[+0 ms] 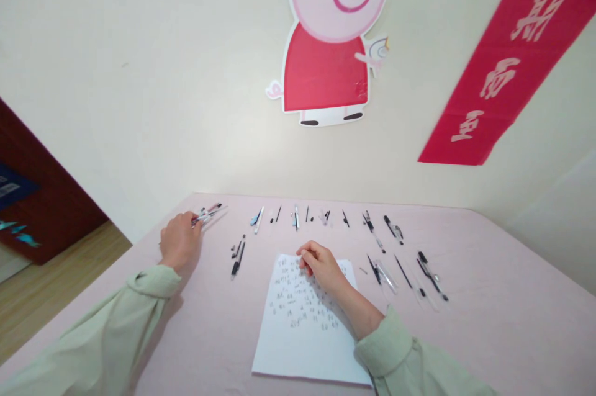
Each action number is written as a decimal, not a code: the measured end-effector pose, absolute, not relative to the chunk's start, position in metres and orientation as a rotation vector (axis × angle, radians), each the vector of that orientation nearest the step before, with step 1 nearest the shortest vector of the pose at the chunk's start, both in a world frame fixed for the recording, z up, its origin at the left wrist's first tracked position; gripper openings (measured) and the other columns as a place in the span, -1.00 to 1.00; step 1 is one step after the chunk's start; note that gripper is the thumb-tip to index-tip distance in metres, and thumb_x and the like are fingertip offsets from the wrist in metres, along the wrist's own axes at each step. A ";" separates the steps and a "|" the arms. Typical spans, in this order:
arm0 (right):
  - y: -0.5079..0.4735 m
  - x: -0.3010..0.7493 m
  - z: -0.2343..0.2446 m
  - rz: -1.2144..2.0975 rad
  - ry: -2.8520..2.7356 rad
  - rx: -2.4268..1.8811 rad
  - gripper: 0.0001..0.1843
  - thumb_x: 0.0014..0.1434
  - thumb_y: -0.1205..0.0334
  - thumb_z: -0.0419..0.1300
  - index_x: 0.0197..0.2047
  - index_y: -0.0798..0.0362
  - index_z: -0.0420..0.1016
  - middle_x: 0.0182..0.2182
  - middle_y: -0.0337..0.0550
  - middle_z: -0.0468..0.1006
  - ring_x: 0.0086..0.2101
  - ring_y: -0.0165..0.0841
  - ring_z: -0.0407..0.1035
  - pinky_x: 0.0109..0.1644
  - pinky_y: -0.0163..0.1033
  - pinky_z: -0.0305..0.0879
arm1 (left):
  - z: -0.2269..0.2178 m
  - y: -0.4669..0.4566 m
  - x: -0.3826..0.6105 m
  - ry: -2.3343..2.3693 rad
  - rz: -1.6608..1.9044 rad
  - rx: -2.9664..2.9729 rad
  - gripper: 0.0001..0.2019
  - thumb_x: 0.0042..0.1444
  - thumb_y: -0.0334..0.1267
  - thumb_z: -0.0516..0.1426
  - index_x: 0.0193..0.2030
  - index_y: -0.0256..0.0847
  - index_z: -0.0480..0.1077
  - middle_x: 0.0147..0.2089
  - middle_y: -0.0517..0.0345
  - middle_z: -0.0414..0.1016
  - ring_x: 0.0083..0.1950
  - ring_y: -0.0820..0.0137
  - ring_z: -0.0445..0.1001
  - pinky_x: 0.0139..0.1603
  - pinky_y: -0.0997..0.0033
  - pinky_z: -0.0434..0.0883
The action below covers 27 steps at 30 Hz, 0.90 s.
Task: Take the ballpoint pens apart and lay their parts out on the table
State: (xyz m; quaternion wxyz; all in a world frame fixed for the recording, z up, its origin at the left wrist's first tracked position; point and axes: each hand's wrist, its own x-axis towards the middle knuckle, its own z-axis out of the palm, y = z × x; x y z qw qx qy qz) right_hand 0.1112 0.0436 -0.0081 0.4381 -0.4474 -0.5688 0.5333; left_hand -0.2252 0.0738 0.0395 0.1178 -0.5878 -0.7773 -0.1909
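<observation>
Pen parts (215, 211) at the far left of the pink tabletop (209, 334) were partly covered by the left hand (180, 241); whether any was pinched could not be told. The handwritten sheet (298, 346) was overlaid by the right hand (322, 267), fingers curled, grip likewise hidden.

Peppa Pig cutout (326, 67) is stuck on off-white wall (186, 85); red banner (484, 113) with white characters (499, 78) is hung upper right.
</observation>
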 end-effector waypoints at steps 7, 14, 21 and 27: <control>0.044 0.113 -0.004 1.439 -1.188 -0.972 -0.62 0.11 -0.07 0.13 -0.19 0.07 0.40 -0.52 -0.29 0.45 -0.67 -0.54 0.19 -0.62 -0.42 0.06 | 0.039 0.046 -0.098 -2.155 -1.618 -2.396 -0.83 0.06 -0.10 0.12 -0.34 -0.15 0.37 -0.43 0.23 0.43 -0.43 0.38 0.35 -0.38 0.46 0.25; 0.053 0.122 -0.005 1.455 -0.746 -0.823 -0.60 0.01 -0.11 0.24 -0.31 0.08 0.42 -0.56 -0.30 0.41 -0.66 -0.56 0.19 -0.58 -0.41 0.12 | 0.011 0.024 -0.025 -2.162 -1.832 -2.716 -0.87 0.06 -0.18 0.14 -0.41 -0.16 0.36 -0.51 0.27 0.38 -0.46 0.42 0.31 -0.41 0.50 0.21; 0.055 0.122 -0.008 1.456 -0.723 -0.832 -0.61 0.00 -0.10 0.27 -0.37 0.10 0.43 -0.61 -0.32 0.40 -0.67 -0.56 0.19 -0.59 -0.42 0.11 | -0.002 0.024 -0.030 -2.154 -1.674 -2.778 -0.77 0.14 -0.07 0.03 -0.31 -0.18 0.34 -0.48 0.30 0.31 -0.45 0.43 0.25 -0.41 0.48 0.19; 0.055 0.122 -0.008 1.467 -0.716 -0.855 -0.61 0.00 -0.11 0.28 -0.39 0.09 0.41 -0.66 -0.33 0.38 -0.68 -0.55 0.19 -0.59 -0.43 0.13 | 0.002 0.023 -0.029 -2.071 -1.500 -2.866 -0.73 0.18 -0.07 -0.02 -0.45 -0.17 0.26 -0.51 0.31 0.22 -0.45 0.43 0.21 -0.40 0.47 0.15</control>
